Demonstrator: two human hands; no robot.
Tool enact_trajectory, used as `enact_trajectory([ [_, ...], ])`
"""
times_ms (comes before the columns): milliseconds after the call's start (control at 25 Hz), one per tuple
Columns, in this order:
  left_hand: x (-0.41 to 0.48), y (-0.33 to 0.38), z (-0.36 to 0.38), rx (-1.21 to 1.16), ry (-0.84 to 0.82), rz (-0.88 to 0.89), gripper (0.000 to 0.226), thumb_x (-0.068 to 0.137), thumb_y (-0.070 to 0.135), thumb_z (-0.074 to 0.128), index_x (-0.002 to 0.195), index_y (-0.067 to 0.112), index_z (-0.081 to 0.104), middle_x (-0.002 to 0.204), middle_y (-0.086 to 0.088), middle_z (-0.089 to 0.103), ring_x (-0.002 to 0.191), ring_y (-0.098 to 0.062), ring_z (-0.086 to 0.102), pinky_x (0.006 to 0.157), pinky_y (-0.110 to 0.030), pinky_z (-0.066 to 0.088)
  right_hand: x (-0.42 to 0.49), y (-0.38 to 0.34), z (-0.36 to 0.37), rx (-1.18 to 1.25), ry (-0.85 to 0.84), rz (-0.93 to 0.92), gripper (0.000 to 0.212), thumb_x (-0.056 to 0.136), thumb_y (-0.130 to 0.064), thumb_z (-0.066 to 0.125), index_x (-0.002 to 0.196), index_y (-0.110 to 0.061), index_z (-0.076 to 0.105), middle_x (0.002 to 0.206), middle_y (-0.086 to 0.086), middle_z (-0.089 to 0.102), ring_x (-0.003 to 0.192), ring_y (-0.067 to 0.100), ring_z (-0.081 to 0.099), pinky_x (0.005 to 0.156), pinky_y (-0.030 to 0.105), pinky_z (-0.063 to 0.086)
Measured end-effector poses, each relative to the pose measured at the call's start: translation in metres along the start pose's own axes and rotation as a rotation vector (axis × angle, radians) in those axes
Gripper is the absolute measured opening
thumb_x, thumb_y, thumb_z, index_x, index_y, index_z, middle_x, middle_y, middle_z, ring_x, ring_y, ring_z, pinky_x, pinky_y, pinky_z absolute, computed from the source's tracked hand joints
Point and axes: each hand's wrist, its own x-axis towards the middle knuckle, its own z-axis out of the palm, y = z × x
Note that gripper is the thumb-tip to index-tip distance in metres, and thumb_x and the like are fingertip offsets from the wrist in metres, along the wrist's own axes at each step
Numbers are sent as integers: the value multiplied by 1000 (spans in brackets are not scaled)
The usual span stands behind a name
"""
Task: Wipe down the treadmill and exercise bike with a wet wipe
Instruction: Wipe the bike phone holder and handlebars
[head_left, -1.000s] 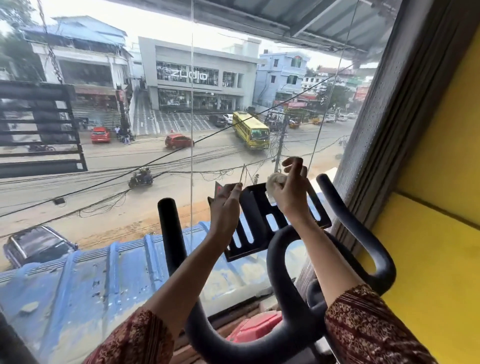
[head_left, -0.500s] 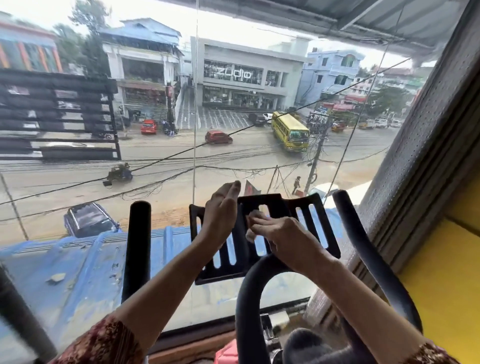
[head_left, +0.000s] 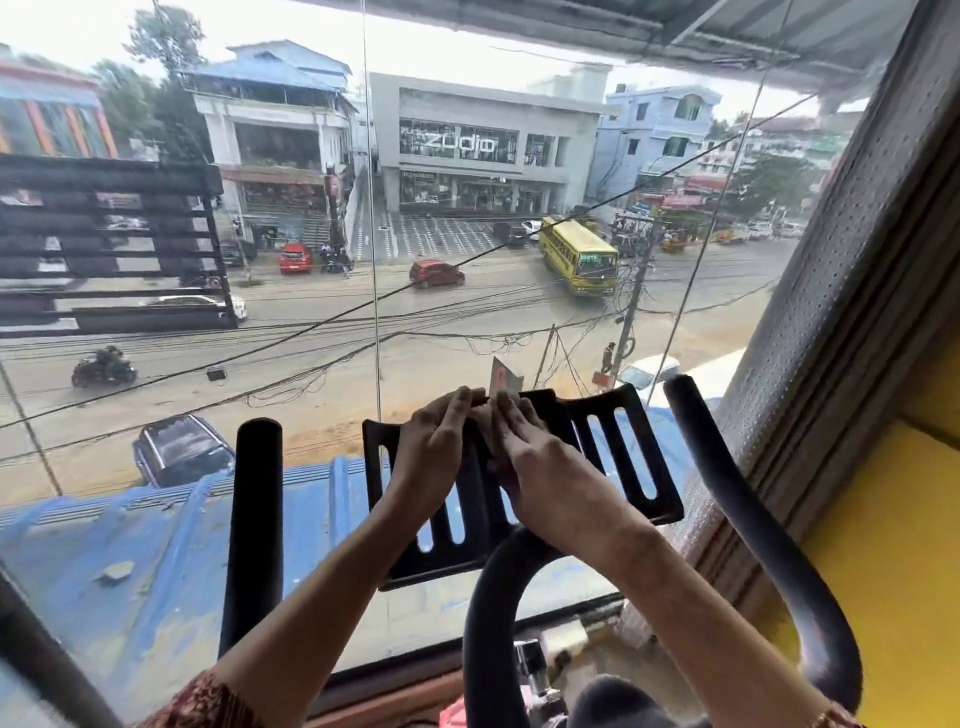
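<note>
squarely on the rack: both hands flat, wipe out of sight

head view: the exercise bike (head_left: 483, 613) stands just before a big window (head_left: 208, 364), and its black slotted rack (head_left: 623, 447) sits at the far end of the handlebars, tilted up toward the person. the left hand (head_left: 434, 452) and the right hand (head_left: 540, 467) lie side by side on the rack's left half, touching, fingers straight and reaching the far edge, palms down. neither hand curls round anything. the wet wipe is not visible; it may be under the right fingers, but i cannot tell. the treadmill is not in view.

handling, as a judgement: a wet wipe is light, limp and slick, so it is best kept bunched under flat fingers, not pinched. the rack looks like stiff plastic with thin bars between the slots, likely to flex or pivot under a hard push, so the left hand would do well to steady its left edge. the upright left grip (head_left: 257, 519) and the curved right bar (head_left: 737, 509) look padded and would suit a wrap-around grasp.

containers: no true container shows. the rack is the only holder, and only the two hands lie on it.
</note>
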Motion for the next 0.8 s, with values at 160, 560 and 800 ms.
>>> enact_trajectory([
  [160, -2, -1, 0, 55, -27, 4, 24, 102, 24, 43, 86, 22, 61, 75, -2, 55, 68, -5, 49, 69, -24, 40, -23, -14, -23, -85, 161, -31, 22, 87, -6, 50, 84, -12, 72, 81, -1, 71, 74, 13, 69, 54, 14, 46],
  [560, -12, -2, -4, 328, -60, 56, 41, 99, 13, 48, 139, 18, 47, 146, 1, 43, 137, -11, 35, 106, -17, 26, -9, 11, -17, -24, 87, -1, 55, 84, 16, 45, 133, -8, 55, 139, 8, 52, 131, 18, 46, 111, 29, 35],
  [800, -14, -2, -4, 365, -102, 63, 43, 100, 17, 45, 143, 22, 41, 147, 3, 42, 138, -10, 32, 102, -15, 22, -9, 22, -47, -29, 5, 56, 36, 82, 9, 60, 109, -12, 71, 105, 6, 71, 95, 15, 67, 84, 28, 54],
])
